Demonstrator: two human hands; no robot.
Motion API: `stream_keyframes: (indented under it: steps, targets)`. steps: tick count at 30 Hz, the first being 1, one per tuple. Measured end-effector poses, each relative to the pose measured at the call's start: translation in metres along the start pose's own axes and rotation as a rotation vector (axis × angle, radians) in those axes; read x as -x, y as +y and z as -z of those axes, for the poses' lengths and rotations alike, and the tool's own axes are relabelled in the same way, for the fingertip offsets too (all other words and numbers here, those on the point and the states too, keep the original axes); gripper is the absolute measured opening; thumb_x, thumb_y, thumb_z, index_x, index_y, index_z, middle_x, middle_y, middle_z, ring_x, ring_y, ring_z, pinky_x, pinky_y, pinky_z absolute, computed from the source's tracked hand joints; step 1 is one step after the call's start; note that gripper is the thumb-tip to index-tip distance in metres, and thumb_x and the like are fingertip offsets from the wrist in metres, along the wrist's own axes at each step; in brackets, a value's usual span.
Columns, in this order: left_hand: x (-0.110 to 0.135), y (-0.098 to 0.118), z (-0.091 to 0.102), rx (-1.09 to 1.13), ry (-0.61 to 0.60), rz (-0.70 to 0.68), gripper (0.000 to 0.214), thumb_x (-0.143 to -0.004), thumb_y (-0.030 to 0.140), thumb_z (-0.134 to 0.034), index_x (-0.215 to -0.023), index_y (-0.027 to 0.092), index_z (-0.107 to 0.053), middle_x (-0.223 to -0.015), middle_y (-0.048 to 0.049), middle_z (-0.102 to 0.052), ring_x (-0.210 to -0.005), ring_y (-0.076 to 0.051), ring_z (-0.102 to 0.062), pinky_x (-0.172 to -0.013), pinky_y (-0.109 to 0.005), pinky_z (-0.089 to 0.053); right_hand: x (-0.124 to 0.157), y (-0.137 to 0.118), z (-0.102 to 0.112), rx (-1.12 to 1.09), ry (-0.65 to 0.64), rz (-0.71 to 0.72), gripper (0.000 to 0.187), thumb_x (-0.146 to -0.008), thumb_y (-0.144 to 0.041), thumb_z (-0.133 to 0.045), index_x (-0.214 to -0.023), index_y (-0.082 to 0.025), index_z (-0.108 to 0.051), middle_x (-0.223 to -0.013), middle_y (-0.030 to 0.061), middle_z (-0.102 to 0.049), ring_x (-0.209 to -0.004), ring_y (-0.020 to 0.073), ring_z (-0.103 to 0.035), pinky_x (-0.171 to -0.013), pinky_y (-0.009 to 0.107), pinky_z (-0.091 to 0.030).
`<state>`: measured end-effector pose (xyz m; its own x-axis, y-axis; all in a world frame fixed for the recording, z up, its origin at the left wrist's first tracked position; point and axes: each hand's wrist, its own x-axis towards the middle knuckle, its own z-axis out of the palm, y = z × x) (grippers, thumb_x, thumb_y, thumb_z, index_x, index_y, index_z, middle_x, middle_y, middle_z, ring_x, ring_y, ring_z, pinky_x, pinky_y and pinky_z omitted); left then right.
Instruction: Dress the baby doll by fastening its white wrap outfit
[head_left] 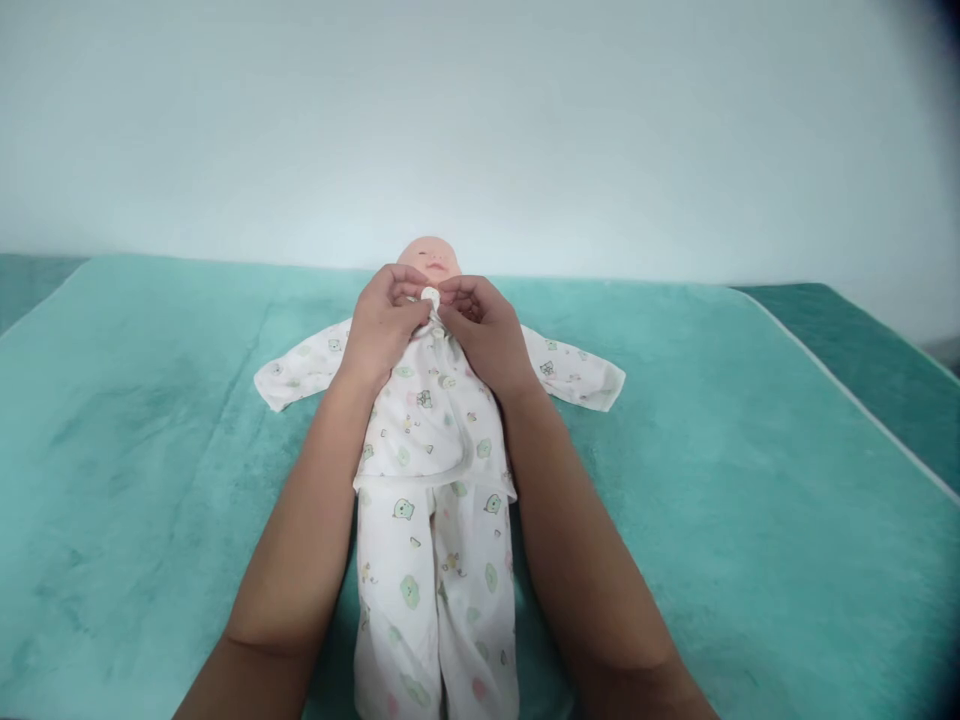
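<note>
A baby doll (428, 252) lies on its back, its head toward the wall. It wears a white long-sleeved baby shirt (420, 425) and matching trousers (401, 610), both printed with small green and pink figures. At the doll's neck, my left hand (386, 315) pinches the shirt's collar between thumb and fingers. My right hand (484, 325) pinches the collar from the other side, close against the left. A small round white piece (430, 296) shows between the fingertips. Both sleeves spread out sideways, and my hands cover the shoulders.
A turquoise plush blanket (712, 450) with a pale edge lies under the doll. Darker green fabric (862, 370) shows beyond it at the right. A pale wall (480, 120) rises behind the doll's head.
</note>
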<state>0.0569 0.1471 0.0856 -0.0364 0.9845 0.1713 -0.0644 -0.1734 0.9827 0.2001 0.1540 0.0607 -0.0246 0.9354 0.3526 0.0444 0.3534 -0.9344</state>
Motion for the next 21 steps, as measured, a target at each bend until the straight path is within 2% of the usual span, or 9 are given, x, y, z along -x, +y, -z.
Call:
stream_keyframes:
  steps: [3,9,15,21]
  targets:
    - [0.0006,0.0009,0.0002,-0.054,-0.015,0.002,0.024,-0.074,0.012,-0.070,-0.095,0.022,-0.065,-0.089,0.0003,-0.062,-0.065,-0.009,-0.055,-0.058,-0.022,-0.044,0.0001,-0.0001,0.0002,0.004,-0.005,-0.019,0.018,-0.081,-0.022,-0.068,-0.098,-0.025,-0.068,-0.094,-0.0003,-0.069,-0.082,0.0135,-0.060,-0.083,0.032,-0.054]
    - [0.0016,0.0021,-0.0009,-0.088,0.000,-0.036,0.028,-0.072,0.009,-0.065,-0.096,0.023,-0.067,-0.087,0.0001,-0.062,-0.064,-0.010,-0.053,-0.056,-0.023,-0.040,0.0000,0.0000,-0.0007,-0.002,-0.001,0.001,0.018,-0.080,-0.022,-0.067,-0.098,-0.025,-0.068,-0.095,-0.0006,-0.069,-0.083,0.0133,-0.061,-0.083,0.031,-0.054]
    - [0.0035,0.0054,0.0004,-0.159,-0.042,-0.003,0.020,-0.073,0.009,-0.058,-0.082,0.023,-0.068,-0.060,0.0030,-0.043,-0.051,-0.010,-0.037,-0.049,-0.025,-0.026,0.0007,-0.0005,-0.0002,0.008,-0.022,-0.017,0.017,-0.082,-0.023,-0.065,-0.098,-0.025,-0.068,-0.095,-0.0013,-0.069,-0.081,0.0132,-0.060,-0.080,0.031,-0.052]
    - [0.0028,0.0067,-0.0005,-0.131,-0.032,0.030,0.022,-0.072,0.007,-0.057,-0.083,0.023,-0.067,-0.065,0.0022,-0.044,-0.051,-0.010,-0.036,-0.050,-0.026,-0.024,0.0002,0.0008,0.0007,0.029,-0.034,-0.015,0.018,-0.083,-0.024,-0.063,-0.100,-0.026,-0.068,-0.099,-0.0009,-0.068,-0.085,0.0143,-0.061,-0.082,0.032,-0.051]
